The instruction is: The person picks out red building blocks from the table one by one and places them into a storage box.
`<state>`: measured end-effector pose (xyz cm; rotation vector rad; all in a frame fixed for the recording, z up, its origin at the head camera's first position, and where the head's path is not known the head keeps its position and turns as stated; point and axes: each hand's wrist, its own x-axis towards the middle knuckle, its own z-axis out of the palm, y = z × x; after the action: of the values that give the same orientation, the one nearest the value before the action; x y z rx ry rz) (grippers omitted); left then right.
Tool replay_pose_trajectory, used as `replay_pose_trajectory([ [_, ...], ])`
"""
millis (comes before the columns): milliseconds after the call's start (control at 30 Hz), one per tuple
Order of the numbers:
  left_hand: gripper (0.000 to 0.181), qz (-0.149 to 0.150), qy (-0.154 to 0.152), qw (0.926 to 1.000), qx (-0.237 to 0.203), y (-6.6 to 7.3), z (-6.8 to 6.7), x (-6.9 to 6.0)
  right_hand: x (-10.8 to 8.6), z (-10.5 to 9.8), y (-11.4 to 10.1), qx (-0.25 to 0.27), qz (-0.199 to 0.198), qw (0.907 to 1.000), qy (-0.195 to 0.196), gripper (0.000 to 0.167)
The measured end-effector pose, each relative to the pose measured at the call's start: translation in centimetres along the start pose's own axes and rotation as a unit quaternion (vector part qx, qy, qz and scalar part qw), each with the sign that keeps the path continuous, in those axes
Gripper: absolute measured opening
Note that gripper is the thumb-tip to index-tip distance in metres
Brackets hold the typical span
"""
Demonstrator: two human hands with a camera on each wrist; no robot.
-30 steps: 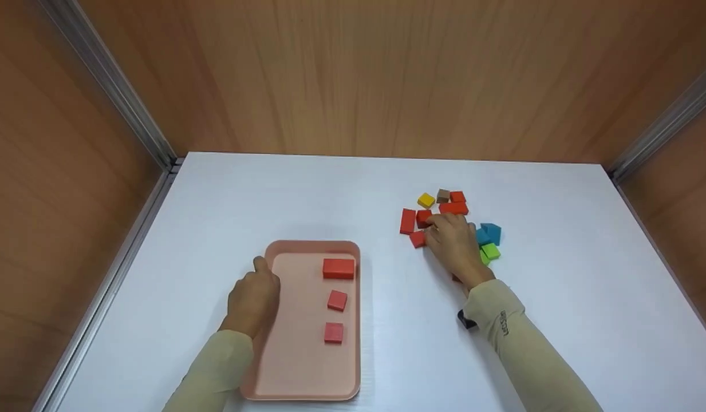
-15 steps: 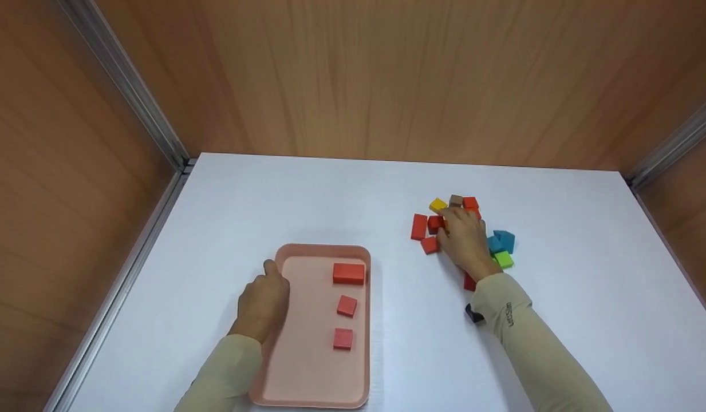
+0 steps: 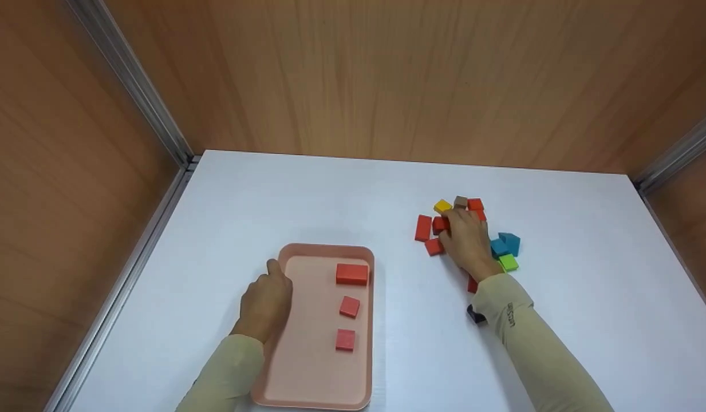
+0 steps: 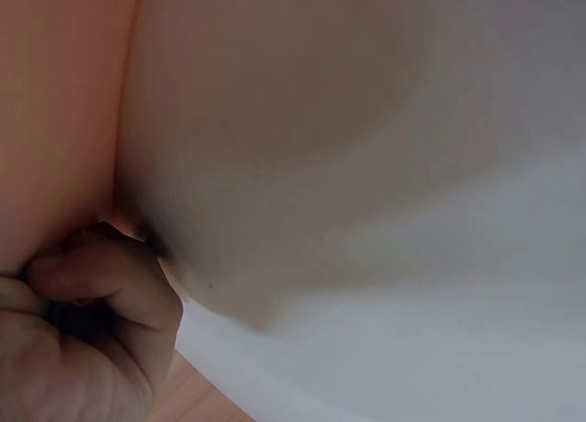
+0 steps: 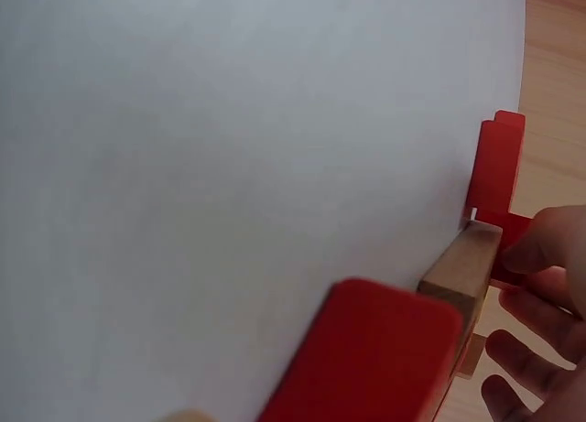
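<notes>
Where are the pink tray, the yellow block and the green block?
Pink tray (image 3: 312,375): head view, on its bare floor, toward the near end.
Yellow block (image 3: 442,206): head view, on its upper face.
Green block (image 3: 508,262): head view, on its upper face.

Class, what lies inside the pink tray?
One long red block and two smaller red blocks. The left hand covers part of the tray; beneath it cannot be seen.
</notes>
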<state>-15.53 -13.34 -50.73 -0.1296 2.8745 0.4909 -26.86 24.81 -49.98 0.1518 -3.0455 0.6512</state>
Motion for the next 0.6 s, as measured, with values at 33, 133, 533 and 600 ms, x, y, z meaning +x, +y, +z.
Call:
replay_pose_trajectory([
  [33, 0.02, 0.002, -0.001, 1.0, -0.001, 0.0, 0.0, 0.0, 0.0, 0.0, 0.0, 0.001, 0.0, 1.0, 0.002, 0.047],
  [133, 0.019, 0.004, 0.004, 1.0, -0.004, -0.1, 0.1, 0.1, -0.1, 0.0, -0.1, 0.005, 0.001, 1.0, 0.007, 0.047],
  [533, 0.022, 0.005, 0.01, 0.9999, 0.008, -0.1, -0.4, 0.2, -1.2, -0.7, -3.8, 0.041, -0.032, 0.9963, 0.069, 0.042],
  [600, 0.021, 0.002, 0.011, 0.9999, -0.002, 0.0, -0.4, 0.2, -1.4, -0.8, -4.7, 0.047, -0.05, 0.9948, 0.075, 0.042],
])
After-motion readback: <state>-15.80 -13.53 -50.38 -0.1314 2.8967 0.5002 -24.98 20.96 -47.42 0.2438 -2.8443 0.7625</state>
